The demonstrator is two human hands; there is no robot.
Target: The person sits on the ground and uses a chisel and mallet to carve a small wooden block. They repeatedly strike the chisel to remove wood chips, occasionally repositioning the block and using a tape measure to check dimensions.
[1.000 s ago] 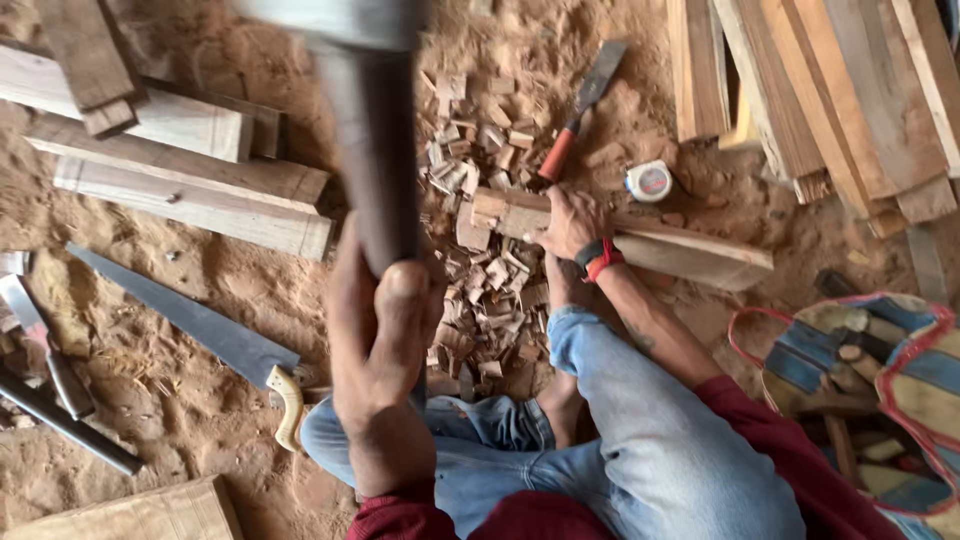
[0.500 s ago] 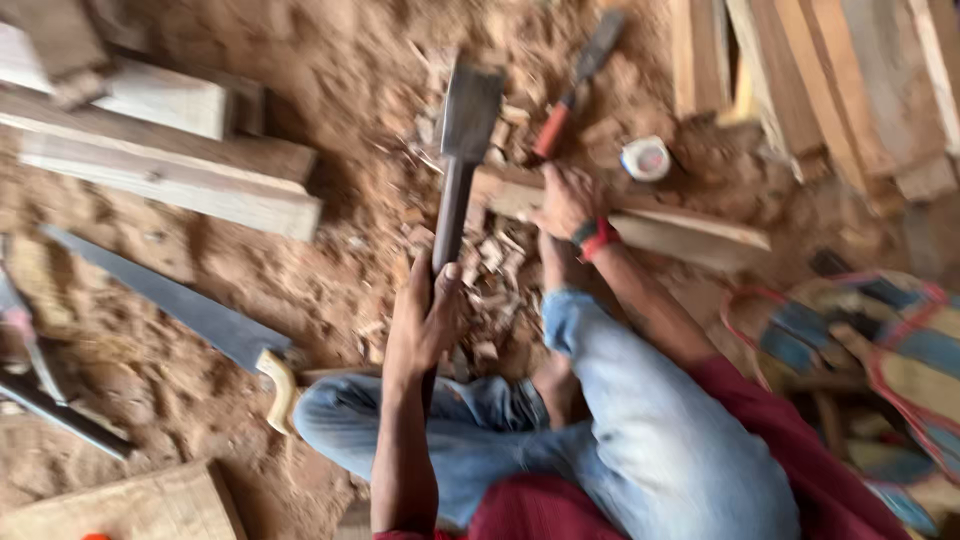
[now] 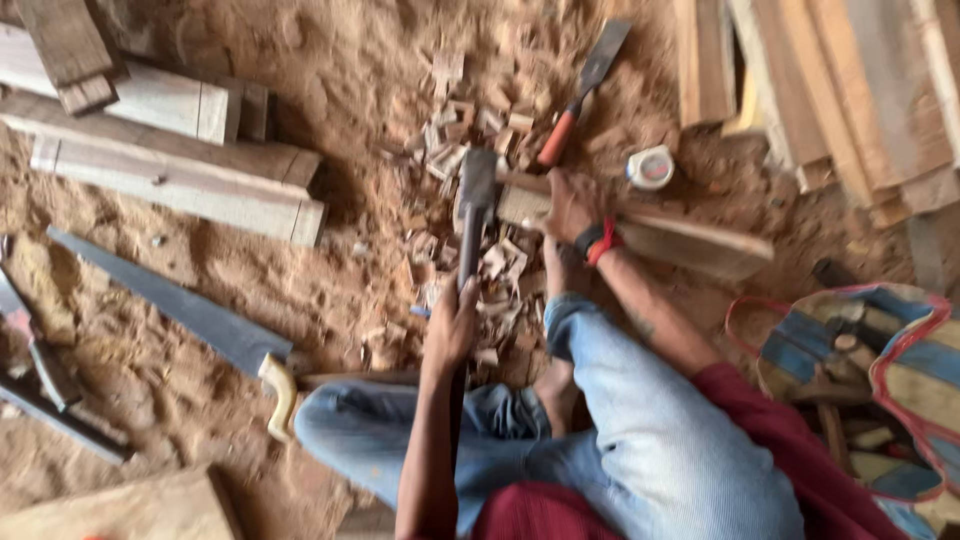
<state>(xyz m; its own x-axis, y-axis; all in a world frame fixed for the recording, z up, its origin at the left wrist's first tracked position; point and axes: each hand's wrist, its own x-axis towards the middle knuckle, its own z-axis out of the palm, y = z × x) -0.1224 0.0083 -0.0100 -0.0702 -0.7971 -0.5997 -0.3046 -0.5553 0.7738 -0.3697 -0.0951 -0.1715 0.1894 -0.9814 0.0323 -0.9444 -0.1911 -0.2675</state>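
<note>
My left hand (image 3: 452, 325) grips the long handle of a hatchet (image 3: 478, 185). Its dark metal head is down against the near end of a wooden plank (image 3: 690, 240). My right hand (image 3: 568, 205), with a red and black band at the wrist, presses on that plank just right of the head. The plank lies on the sawdust floor and runs off to the right. Several small wood chips (image 3: 500, 260) lie scattered around the plank's end and between my hands. I sit on the ground in blue jeans, with my knees below both hands.
A red-handled chisel (image 3: 585, 90) and a white tape measure (image 3: 650, 167) lie beyond the plank. A handsaw (image 3: 170, 300) lies at the left, near thick timbers (image 3: 170, 180). Stacked boards (image 3: 850, 90) fill the upper right. A striped bag (image 3: 870, 370) sits at the right.
The hatchet was raised close to the camera, then swung down; its head now meets the plank's end. My right hand stayed on the plank.
</note>
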